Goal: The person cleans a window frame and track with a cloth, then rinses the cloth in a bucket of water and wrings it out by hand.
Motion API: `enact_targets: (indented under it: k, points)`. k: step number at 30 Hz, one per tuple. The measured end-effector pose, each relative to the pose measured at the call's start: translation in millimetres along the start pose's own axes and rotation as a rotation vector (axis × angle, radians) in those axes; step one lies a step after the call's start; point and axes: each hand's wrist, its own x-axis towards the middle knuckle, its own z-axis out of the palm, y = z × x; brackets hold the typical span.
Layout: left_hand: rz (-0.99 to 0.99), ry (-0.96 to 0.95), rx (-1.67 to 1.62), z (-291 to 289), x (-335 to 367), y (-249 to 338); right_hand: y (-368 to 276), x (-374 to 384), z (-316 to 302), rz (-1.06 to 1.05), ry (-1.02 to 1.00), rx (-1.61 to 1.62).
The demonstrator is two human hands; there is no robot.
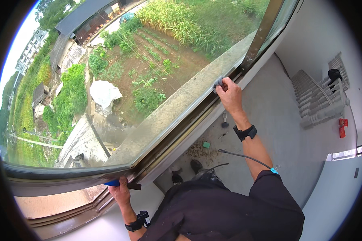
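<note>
My right hand (230,96) pinches a small wad of grey cloth (218,83) against the bottom corner of the window glass, beside the brown metal frame (253,50). Lower left, my left hand (120,193) is closed at the lower edge of the sliding pane. In it is a blue-handled tool (112,182) with a dark flat end sticking out to the right; its exact kind is partly hidden by my fingers. Between the hands runs the brown window track (165,150), which looks dirty. Both wrists wear black bands.
On the grey floor below lie a brush (225,120), a green sponge (206,144) and a patch of dirt (199,151) near my shoes (196,165). A white balustrade (313,96) stands at the right, with a red object (342,127) near it. Outside are a garden plot and roofs.
</note>
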Motion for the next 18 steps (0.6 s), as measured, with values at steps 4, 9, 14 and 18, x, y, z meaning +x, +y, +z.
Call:
enact_targets:
  k: [4,9,14,18]
  points:
    - [0.030,0.003,-0.016,6.0,0.5,7.2,-52.5,-53.5,26.2,-0.035,-0.034,0.080]
    - [-0.001,-0.144,0.078,7.9,9.2,15.9,-100.7,-103.0,51.9,-0.064,-0.153,0.121]
    - [0.197,-0.171,0.117,10.3,16.9,34.6,-158.1,-164.5,92.5,-0.072,-0.217,0.196]
    - [0.209,-0.158,0.065,9.6,16.7,36.6,-196.3,-210.4,123.2,-0.168,-0.291,0.226]
